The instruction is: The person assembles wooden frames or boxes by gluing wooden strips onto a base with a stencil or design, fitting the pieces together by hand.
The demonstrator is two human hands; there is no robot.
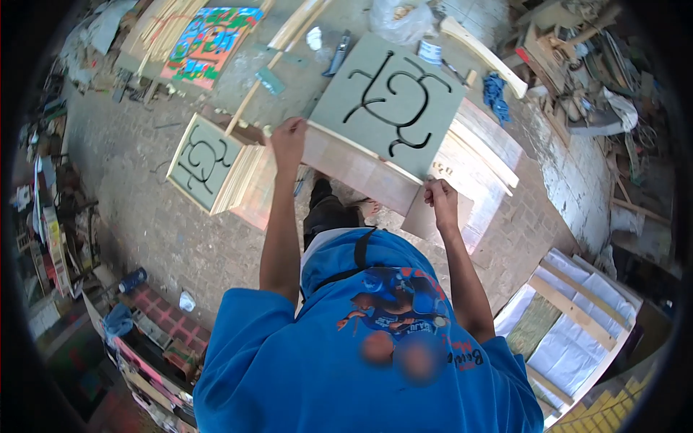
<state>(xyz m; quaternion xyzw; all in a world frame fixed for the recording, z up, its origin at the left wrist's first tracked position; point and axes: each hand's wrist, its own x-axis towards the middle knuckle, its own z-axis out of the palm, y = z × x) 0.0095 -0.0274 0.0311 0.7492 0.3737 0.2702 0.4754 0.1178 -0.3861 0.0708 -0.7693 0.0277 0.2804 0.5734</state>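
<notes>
Head-worn view, forward and steeply down

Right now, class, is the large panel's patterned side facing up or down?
Facing up: the black curved lines on the large panel show in full, seen from above.

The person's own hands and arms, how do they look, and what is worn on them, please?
Both the left hand and the right hand are bare, with no gloves; I see no watch or bracelet. The forearms are uncovered. The upper arms are in loose, short blue sleeves of a T-shirt.
</notes>
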